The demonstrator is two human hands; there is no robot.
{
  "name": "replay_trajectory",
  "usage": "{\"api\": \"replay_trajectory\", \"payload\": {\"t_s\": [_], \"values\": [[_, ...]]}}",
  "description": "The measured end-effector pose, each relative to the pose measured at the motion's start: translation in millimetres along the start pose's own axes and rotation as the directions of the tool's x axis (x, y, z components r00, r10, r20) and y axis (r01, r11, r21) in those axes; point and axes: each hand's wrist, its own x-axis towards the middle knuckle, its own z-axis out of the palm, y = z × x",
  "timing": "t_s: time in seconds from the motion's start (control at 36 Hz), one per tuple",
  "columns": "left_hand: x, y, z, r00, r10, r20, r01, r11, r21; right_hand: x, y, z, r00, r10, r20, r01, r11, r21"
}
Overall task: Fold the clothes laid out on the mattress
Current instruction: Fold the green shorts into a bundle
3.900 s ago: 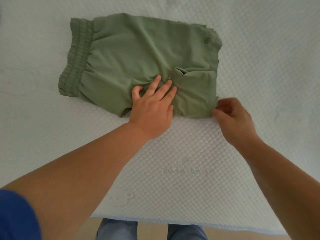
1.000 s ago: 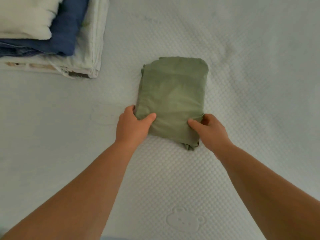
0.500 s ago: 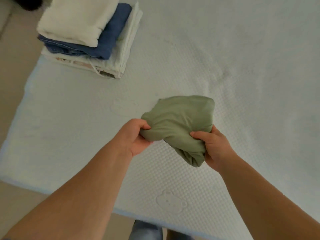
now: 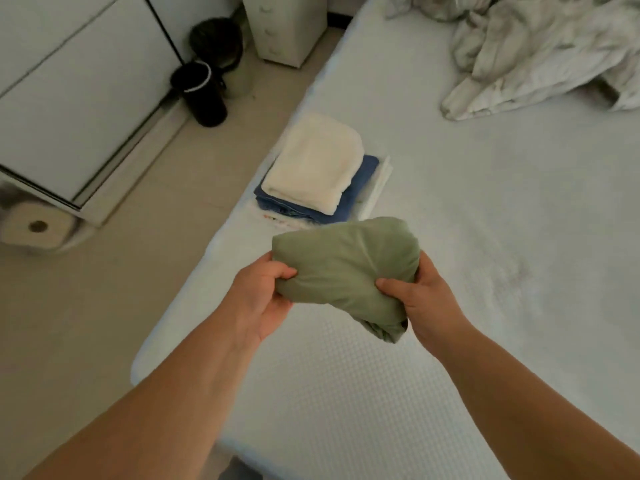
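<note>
The folded green shorts (image 4: 346, 268) hang in the air above the white mattress (image 4: 485, 237), sagging a little at the lower right. My left hand (image 4: 261, 296) grips their left edge and my right hand (image 4: 420, 299) grips their right edge. Just beyond them, near the mattress's left edge, lies a stack of folded clothes (image 4: 318, 178): a cream piece on top, a blue one under it, a white one at the bottom.
A crumpled pale blanket (image 4: 540, 53) lies at the far right of the mattress. Left of the mattress is beige floor (image 4: 86, 306) with a black cylinder (image 4: 202, 95), a white drawer unit (image 4: 284, 26), a white cabinet (image 4: 72, 98) and a paper roll (image 4: 34, 226).
The shorts went from spread flat to a folded packet. Both hands have lifted the packet off the mattress and carried it left toward the stack. My view has swung left and up.
</note>
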Motion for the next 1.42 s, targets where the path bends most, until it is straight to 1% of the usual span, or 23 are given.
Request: {"api": "replay_trajectory", "payload": {"t_s": [0.11, 0.22, 0.33, 0.42, 0.47, 0.53, 0.61, 0.67, 0.75, 0.81, 0.86, 0.89, 0.94, 0.97, 1.03, 1.11, 1.17, 1.19, 1.28, 1.31, 1.36, 1.39, 1.42], "values": [[59.9, 78.9, -3.6, 0.990, 0.120, 0.076, -0.122, 0.992, 0.031, 67.1, -38.6, 59.2, 0.989, -0.139, -0.055, 0.135, 0.988, -0.075], [129.2, 146.3, 1.7, 0.970, 0.151, 0.189, -0.159, 0.987, 0.024, 134.3, -71.6, 104.5, 0.958, -0.243, -0.153, 0.234, 0.969, -0.075], [199.5, 177.5, 4.3, 0.949, 0.154, 0.276, -0.170, 0.985, 0.032, 193.5, -78.6, 126.2, 0.932, -0.270, -0.244, 0.262, 0.963, -0.063], [250.7, 170.3, -2.0, 0.968, 0.077, 0.239, -0.103, 0.990, 0.100, 233.4, -59.5, 128.4, 0.934, -0.166, -0.318, 0.167, 0.986, -0.022], [278.8, 152.7, -14.6, 0.990, -0.015, 0.142, -0.015, 0.979, 0.205, 252.8, -34.8, 127.7, 0.931, -0.030, -0.363, 0.017, 0.999, -0.040], [300.0, 132.9, -29.7, 0.999, -0.034, 0.043, 0.015, 0.927, 0.374, 265.0, -6.8, 127.6, 0.910, 0.088, -0.405, -0.145, 0.983, -0.114], [309.1, 116.0, -44.2, 0.991, 0.132, -0.008, -0.097, 0.763, 0.639, 272.6, 16.0, 129.6, 0.869, 0.057, -0.492, -0.193, 0.954, -0.230], [302.0, 117.6, -45.3, 0.956, 0.290, 0.053, -0.226, 0.605, 0.763, 272.1, 17.9, 131.1, 0.845, -0.042, -0.533, -0.183, 0.914, -0.362], [294.0, 127.3, -45.9, 0.840, 0.486, 0.240, -0.426, 0.319, 0.847, 267.3, 12.0, 129.2, 0.817, -0.202, -0.539, -0.199, 0.780, -0.593], [292.7, 138.4, -35.2, 0.730, 0.561, 0.390, -0.573, 0.192, 0.797, 267.2, 3.5, 131.6, 0.828, -0.347, -0.440, -0.094, 0.689, -0.719], [297.6, 141.1, -18.1, 0.653, 0.500, 0.568, -0.669, 0.030, 0.743, 271.8, -1.4, 135.7, 0.862, -0.405, -0.305, -0.033, 0.555, -0.832], [302.4, 137.4, -11.8, 0.654, 0.413, 0.634, -0.670, -0.074, 0.739, 274.2, 0.4, 137.0, 0.887, -0.383, -0.258, -0.045, 0.483, -0.874], [316.1, 121.5, -13.6, 0.739, 0.191, 0.646, -0.600, -0.252, 0.760, 276.3, 14.8, 137.3, 0.929, -0.298, -0.221, -0.096, 0.383, -0.919], [322.1, 112.0, -20.9, 0.784, 0.104, 0.612, -0.563, -0.295, 0.772, 275.1, 25.4, 136.3, 0.940, -0.265, -0.215, -0.109, 0.364, -0.925], [329.8, 93.4, -41.2, 0.808, 0.047, 0.588, -0.552, -0.291, 0.782, 269.3, 48.5, 133.0, 0.949, -0.258, -0.183, -0.081, 0.363, -0.928], [335.3, 79.0, -58.4, 0.752, 0.110, 0.650, -0.612, -0.249, 0.750, 264.4, 66.9, 127.0, 0.946, -0.292, -0.142, 0.001, 0.438, -0.899], [336.9, 81.0, -57.9, 0.737, 0.175, 0.654, -0.635, -0.156, 0.757, 266.4, 66.0, 124.3, 0.938, -0.313, -0.149, 0.041, 0.527, -0.849], [336.9, 83.5, -56.6, 0.739, 0.219, 0.637, -0.639, -0.070, 0.766, 267.7, 64.0, 123.3, 0.934, -0.319, -0.164, 0.055, 0.579, -0.814], [333.4, 92.7, -53.4, 0.778, 0.355, 0.519, -0.605, 0.199, 0.771, 266.9, 54.4, 117.9, 0.892, -0.349, -0.287, 0.084, 0.752, -0.654], [332.4, 96.0, -52.3, 0.779, 0.401, 0.482, -0.599, 0.245, 0.763, 266.2, 51.0, 115.0, 0.871, -0.359, -0.335, 0.079, 0.777, -0.625], [334.5, 102.6, -49.9, 0.771, 0.473, 0.426, -0.574, 0.227, 0.787, 267.3, 44.3, 107.2, 0.843, -0.321, -0.431, 0.013, 0.815, -0.580], [337.9, 106.4, -49.0, 0.800, 0.465, 0.379, -0.519, 0.218, 0.827, 269.3, 40.6, 102.4, 0.836, -0.245, -0.491, -0.059, 0.850, -0.524], [342.5, 110.4, -48.4, 0.860, 0.408, 0.306, -0.426, 0.245, 0.871, 272.4, 37.4, 96.8, 0.828, -0.138, -0.543, -0.148, 0.880, -0.450]]}}
